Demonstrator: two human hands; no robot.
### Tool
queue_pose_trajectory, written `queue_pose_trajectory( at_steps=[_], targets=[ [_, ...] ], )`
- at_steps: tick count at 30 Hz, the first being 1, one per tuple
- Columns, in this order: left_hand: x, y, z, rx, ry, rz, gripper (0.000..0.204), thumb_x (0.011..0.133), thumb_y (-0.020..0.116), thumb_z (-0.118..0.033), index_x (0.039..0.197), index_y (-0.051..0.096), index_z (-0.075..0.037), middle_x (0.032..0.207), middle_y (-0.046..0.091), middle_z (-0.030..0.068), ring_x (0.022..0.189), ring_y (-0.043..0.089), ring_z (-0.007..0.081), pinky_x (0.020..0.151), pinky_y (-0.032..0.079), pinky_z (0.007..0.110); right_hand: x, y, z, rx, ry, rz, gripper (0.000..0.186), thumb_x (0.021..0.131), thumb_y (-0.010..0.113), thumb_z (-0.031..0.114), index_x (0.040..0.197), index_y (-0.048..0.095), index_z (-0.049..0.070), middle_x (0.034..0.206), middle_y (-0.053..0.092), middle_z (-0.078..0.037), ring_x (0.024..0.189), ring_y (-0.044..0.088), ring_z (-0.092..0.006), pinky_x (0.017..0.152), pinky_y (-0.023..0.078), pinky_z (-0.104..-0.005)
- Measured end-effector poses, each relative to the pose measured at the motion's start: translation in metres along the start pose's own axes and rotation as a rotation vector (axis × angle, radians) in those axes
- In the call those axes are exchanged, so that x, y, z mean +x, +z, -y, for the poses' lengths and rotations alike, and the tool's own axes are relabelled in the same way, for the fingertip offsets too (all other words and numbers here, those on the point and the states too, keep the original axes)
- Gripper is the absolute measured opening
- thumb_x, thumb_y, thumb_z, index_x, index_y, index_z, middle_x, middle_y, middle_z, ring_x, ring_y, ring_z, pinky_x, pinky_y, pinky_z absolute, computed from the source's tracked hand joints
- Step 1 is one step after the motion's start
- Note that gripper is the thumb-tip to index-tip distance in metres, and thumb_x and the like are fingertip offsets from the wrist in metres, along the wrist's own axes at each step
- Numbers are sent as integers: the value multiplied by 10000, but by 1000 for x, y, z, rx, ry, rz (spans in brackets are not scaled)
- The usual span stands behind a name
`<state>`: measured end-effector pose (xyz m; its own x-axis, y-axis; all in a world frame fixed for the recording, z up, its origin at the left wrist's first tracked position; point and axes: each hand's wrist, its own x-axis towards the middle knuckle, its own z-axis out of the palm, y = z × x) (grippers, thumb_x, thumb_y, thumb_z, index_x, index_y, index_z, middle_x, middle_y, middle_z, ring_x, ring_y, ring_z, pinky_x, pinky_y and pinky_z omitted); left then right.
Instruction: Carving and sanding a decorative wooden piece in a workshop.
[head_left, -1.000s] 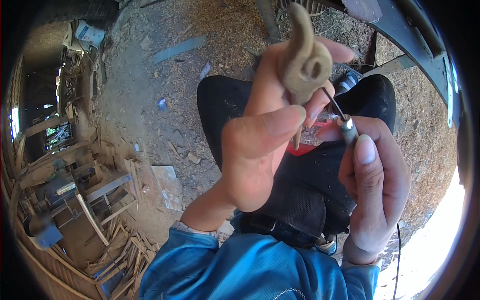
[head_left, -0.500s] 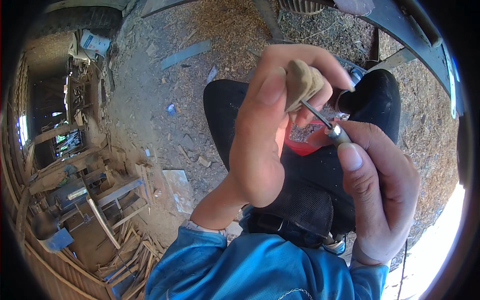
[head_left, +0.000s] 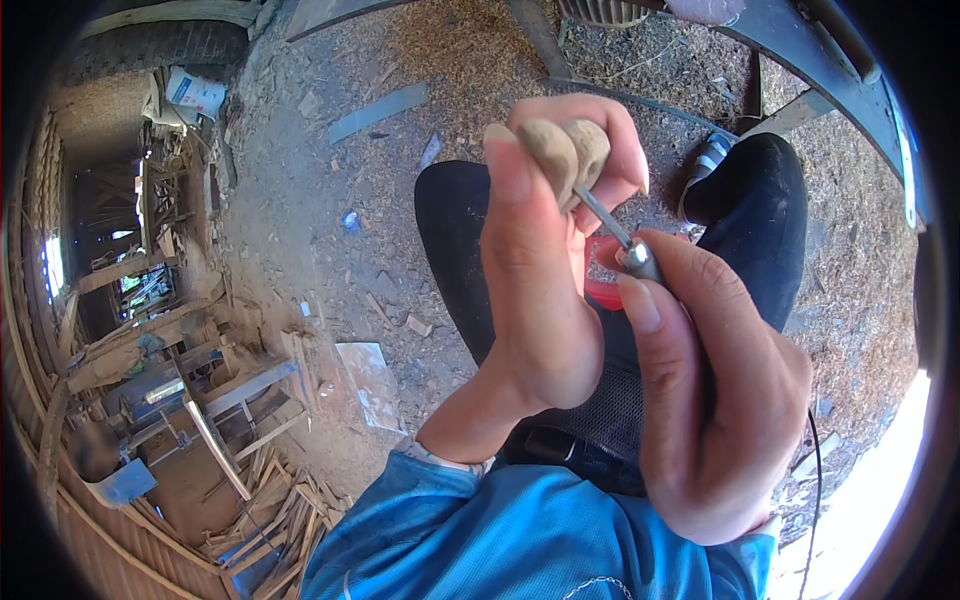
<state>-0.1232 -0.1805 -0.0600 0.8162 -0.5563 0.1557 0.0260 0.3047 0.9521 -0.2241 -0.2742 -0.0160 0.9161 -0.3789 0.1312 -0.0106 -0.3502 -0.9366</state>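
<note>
The carved wooden piece [head_left: 548, 152] sat high in the left hand [head_left: 543, 295], that grip wrapped snugly round it. Below and right of the piece, the right hand [head_left: 742, 420] had its grip pinched on a slim metal tool [head_left: 606, 219]. The tool's long axis slanted up-left to the piece's lower edge; whether the tip bit in, I couldn't tell.

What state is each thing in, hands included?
Left hand: closed around the carved piece.
Right hand: gripping the metal tool.
Carved piece: held off the ground.
Metal tool: shaft tip hidden at the carved piece.
Wood strips: loosely heaped.
Pale sheet: lying on the ground.
</note>
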Motion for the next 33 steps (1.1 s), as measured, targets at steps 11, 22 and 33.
queue_pose_trajectory(
  at_steps=[11,22,33],
  targets=[
    [-10,1,-1,-106,30,-12,471,1100,207,-530,1166,344,-84,1248,402,111,1058,416,141,1053,348,377,-14,29,-2,-217,-120,-113,217,993,604,14,1177,642,-95,923,720,-212,746,750,-284,652,561,-321],
    [-12,-14,-19,228,114,91,637,1075,154,-605,1193,423,-41,1067,540,71,845,470,111,841,414,276,0,-6,24,109,129,-5,205,996,610,105,1066,709,-61,879,749,-150,743,727,-172,654,529,-270],
    [-15,-2,7,-6,65,10,544,1083,242,-577,1132,412,-63,995,426,41,770,349,89,735,368,266,-15,15,-6,-119,-92,-73,189,950,656,3,1119,676,-79,891,730,-189,734,740,-235,669,547,-303]
  ],
)
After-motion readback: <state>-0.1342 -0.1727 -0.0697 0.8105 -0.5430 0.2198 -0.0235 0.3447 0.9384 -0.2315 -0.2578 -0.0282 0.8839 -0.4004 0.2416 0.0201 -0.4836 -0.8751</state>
